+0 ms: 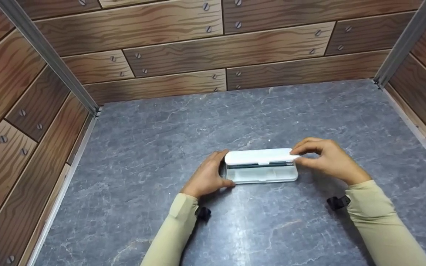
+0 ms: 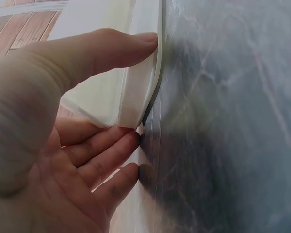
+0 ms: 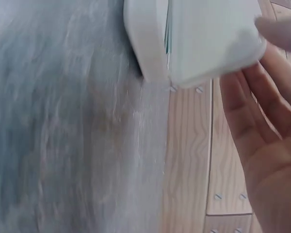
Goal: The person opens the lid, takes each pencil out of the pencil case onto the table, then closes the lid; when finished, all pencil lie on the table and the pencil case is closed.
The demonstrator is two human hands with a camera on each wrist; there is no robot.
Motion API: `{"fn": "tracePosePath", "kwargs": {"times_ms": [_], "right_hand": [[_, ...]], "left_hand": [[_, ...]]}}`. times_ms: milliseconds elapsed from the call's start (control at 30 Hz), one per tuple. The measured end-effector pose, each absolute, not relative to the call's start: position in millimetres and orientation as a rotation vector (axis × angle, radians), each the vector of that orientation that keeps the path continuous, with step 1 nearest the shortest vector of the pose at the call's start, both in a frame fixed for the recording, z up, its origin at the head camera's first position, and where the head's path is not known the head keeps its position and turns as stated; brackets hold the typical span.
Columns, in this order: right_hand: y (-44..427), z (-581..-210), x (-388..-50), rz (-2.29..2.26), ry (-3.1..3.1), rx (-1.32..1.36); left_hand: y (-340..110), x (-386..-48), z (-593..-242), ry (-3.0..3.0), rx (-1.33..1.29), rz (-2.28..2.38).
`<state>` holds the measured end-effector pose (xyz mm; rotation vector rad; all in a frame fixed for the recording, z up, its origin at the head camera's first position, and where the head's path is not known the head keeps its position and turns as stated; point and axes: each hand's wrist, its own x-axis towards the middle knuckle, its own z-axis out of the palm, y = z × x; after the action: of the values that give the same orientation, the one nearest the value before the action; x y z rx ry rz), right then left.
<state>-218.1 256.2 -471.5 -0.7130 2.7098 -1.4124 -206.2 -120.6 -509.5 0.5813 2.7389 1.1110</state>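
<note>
A white pencil case (image 1: 261, 177) lies on the table with its hinged lid (image 1: 259, 156) tilted partway up. Inside, along the back, runs a dark slim pencil (image 1: 253, 165), partly hidden under the lid. My left hand (image 1: 207, 175) holds the case by its left end, thumb on the front edge and fingers around the far side. In the left wrist view the thumb (image 2: 140, 48) presses the case's wall near the tabletop. At the other end, my right hand (image 1: 325, 157) pinches the lid's corner between thumb and fingers. The right wrist view shows those fingers (image 3: 262, 92) against the lid.
A grey marbled tabletop (image 1: 161, 140) stretches around the case. Wood-print panels (image 1: 183, 48) stand at the back and both sides, joined by metal corner posts (image 1: 50, 55). Small black devices (image 1: 338, 202) sit at both wrists.
</note>
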Motion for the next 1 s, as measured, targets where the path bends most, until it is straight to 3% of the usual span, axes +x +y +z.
{"fn": "tracePosePath", "kwargs": {"times_ms": [733,1000], "right_hand": [[229.6,-462.7,-298.2,-1.908,2.356,0.046],[236.1,-471.2,-302.6,-1.932,2.325,0.140]], "left_hand": [[-118.0,-206.2,-510.1,2.736,0.467,1.139],[-117.6,-206.2,-511.8,2.762,0.557,1.152]]}}
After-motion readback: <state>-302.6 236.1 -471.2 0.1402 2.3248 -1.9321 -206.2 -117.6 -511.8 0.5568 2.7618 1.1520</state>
